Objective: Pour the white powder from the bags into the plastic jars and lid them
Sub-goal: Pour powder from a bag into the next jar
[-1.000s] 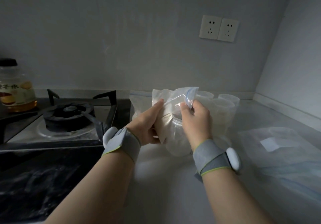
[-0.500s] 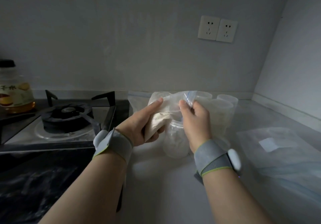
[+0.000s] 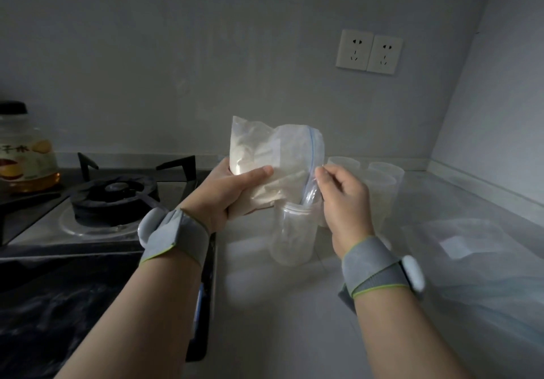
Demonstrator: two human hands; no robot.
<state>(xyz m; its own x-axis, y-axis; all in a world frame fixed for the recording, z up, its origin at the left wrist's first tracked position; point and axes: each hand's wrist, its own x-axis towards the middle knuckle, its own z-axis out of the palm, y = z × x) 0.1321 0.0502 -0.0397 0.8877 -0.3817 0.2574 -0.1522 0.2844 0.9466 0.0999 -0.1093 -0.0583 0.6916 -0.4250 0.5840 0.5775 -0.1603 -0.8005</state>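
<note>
At the centre of the frame, a person held a zip bag (image 3: 270,161) of white powder tilted over an open plastic jar (image 3: 293,231) that stood on the counter (image 3: 279,319). The left hand (image 3: 232,193) gripped the bag's full end, thumb across the front and fingers curled beneath. The right hand (image 3: 341,199) pinched the blue-lined zip edge and held the bag's mouth down at the jar's rim. Most of the powder sat in the bag's raised half, and the dim light made it hard to tell how much, if any, lay in the jar, so the pour appeared to be only beginning. The next move likely called for lifting the full end higher while holding the mouth inside the rim, so the powder slid in without spilling. The jar would then need a lid, and none could be made out. More jars (image 3: 379,184) stood just behind at centre right, flattened bags (image 3: 471,246) lay at the right edge, and a gas stove (image 3: 114,199) filled the left.
</note>
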